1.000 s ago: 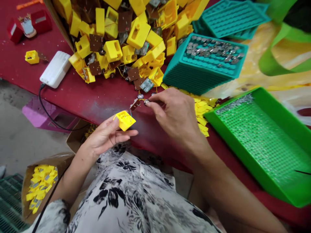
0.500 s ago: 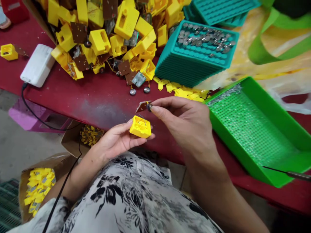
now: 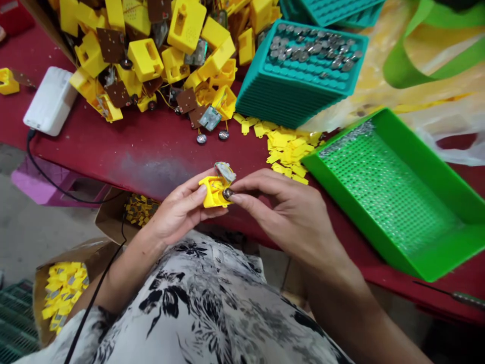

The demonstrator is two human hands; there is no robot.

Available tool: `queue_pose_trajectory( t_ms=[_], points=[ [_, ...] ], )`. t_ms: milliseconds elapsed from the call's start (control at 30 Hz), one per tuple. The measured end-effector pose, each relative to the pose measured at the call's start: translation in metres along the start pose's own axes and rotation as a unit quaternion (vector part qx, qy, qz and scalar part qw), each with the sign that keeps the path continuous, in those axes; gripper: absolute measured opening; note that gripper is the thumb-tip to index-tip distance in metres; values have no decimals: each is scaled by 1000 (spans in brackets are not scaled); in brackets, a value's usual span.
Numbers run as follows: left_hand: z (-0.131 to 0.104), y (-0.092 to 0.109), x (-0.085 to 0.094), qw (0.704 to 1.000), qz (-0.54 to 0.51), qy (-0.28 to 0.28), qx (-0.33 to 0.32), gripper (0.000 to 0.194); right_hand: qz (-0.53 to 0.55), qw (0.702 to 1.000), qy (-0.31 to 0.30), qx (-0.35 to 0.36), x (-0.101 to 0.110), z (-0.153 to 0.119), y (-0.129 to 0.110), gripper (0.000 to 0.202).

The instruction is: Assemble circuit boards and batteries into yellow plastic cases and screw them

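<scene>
Low over the front of the red table, my left hand (image 3: 185, 205) is closed around a small yellow plastic case (image 3: 212, 194) whose open side faces up. Between thumb and fingertips my right hand (image 3: 282, 207) pinches a small round speaker (image 3: 228, 194), held at the right part of the case's opening. A small circuit board (image 3: 225, 172) stands tilted at the far edge of the case, with thin wires near it. Whether the speaker touches the inside of the case I cannot tell.
Behind lies a heap of yellow cases (image 3: 146, 60) with boards and speakers. Stacked teal trays (image 3: 295, 96) carry round metal pieces. Flat yellow covers (image 3: 290, 149) lie before them. A green basket (image 3: 428, 265), a screwdriver (image 3: 468, 299) and a white power bank (image 3: 51, 101) flank my hands.
My right hand has brought the speaker down and left to the case. The circuit board has swung to the case's far edge and shows its other face. The case is turned slightly.
</scene>
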State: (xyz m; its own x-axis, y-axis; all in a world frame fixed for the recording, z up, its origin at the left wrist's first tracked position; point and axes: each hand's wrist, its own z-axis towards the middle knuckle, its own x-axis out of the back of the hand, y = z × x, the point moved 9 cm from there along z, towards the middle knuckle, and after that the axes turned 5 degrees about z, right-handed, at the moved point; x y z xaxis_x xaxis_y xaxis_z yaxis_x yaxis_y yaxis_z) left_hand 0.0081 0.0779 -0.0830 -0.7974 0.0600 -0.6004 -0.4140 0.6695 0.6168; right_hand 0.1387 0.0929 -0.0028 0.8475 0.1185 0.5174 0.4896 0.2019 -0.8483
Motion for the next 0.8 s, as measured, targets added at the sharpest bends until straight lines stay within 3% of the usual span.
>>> queue_pose_trajectory(
  t_ms=[267,400,567,800],
  points=[
    [1,-1,-5,999,26,-26,-26,36,-84,994,-25,64,-8,-5,-9,10],
    [-1,0,-4,996,62,4,-57,39,-121,991,9,54,-7,-11,-10,8],
    [-4,-6,-8,997,56,33,-44,41,-157,985,21,64,-12,-19,-14,14],
    [11,-12,-7,992,88,78,-53,38,-138,988,58,47,-9,-20,-7,10]
  ],
)
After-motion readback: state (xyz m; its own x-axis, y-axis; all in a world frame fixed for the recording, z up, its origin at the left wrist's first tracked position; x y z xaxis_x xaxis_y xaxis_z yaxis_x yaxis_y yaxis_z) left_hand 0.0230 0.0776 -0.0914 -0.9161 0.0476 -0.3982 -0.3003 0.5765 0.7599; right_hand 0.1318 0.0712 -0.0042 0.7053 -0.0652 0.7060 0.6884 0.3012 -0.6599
